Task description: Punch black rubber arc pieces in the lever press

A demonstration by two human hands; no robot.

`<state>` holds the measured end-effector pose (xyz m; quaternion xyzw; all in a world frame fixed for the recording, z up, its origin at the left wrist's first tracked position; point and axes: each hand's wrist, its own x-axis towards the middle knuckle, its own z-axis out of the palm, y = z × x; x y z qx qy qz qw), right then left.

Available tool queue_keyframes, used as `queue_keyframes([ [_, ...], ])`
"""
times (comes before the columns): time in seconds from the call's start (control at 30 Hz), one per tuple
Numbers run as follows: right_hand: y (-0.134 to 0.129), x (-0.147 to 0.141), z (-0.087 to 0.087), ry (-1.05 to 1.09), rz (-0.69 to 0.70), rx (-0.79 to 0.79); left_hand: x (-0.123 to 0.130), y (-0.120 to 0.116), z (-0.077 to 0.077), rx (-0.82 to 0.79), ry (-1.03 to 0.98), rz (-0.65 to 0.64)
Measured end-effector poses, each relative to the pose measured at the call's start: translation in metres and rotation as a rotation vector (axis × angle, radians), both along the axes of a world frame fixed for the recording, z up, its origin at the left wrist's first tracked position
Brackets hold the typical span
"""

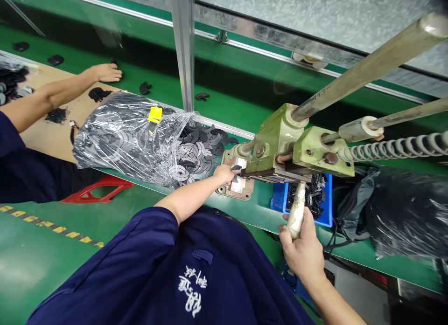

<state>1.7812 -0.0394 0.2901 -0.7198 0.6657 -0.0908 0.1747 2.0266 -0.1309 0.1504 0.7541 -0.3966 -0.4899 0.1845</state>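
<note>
Our left hand (222, 174) pinches a small black piece (235, 173) right by the green press (276, 143). Our right hand (304, 245) wraps its fingers around the white handle (297, 210). If that handle moves too soon, the press could squash our left fingers.

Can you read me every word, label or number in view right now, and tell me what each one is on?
White characters on the navy work top: they look like Chinese script, but are too blurred to read.
Yellow label on the clear plastic bag: no readable text.
Green press: no readable marking.
</note>
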Motion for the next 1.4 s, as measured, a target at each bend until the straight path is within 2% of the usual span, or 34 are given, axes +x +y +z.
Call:
queue_keyframes([
  [0.07, 0.0, -0.001, 0.0, -0.023, 0.011, 0.01, -0.003, 0.001, 0.001, -0.011, -0.032, -0.004],
  [0.27, 0.0, -0.002, -0.001, -0.036, 0.033, -0.004, -0.016, 0.001, -0.005, -0.203, -0.147, 0.032],
  [0.5, -0.001, -0.002, 0.0, -0.046, 0.046, -0.008, -0.018, -0.005, -0.006, -0.194, -0.133, 0.022],
  [0.6, 0.0, -0.003, -0.001, -0.072, 0.042, 0.012, -0.013, 0.001, -0.006, -0.125, 0.027, 0.07],
  [0.7, 0.0, -0.002, 0.0, -0.082, 0.039, 0.02, -0.011, 0.008, -0.005, -0.074, 0.335, 0.216],
  [0.8, 0.0, -0.001, 0.001, -0.057, 0.043, -0.004, -0.01, 0.012, -0.003, -0.114, 0.597, 0.328],
  [0.87, -0.001, -0.001, 0.001, -0.058, 0.043, 0.0, -0.004, 0.016, -0.003, -0.162, 0.616, 0.331],
  [0.93, -0.001, -0.002, 0.001, -0.063, 0.044, 0.007, 0.008, 0.023, -0.006, -0.201, 0.457, 0.316],
  [1.07, -0.001, -0.001, 0.001, -0.054, 0.037, 0.005, 0.047, 0.039, -0.013, -0.243, -0.131, 0.194],
  [1.13, -0.001, -0.001, 0.001, -0.05, 0.031, -0.005, 0.066, 0.042, -0.014, -0.25, -0.359, 0.118],
  [1.23, -0.001, -0.001, 0.001, -0.046, 0.037, -0.022, 0.085, 0.034, -0.01, -0.258, -0.575, 0.006],
  [1.4, -0.001, -0.002, -0.002, -0.018, 0.043, -0.035, 0.093, 0.009, -0.005, -0.181, -0.82, -0.209],
])
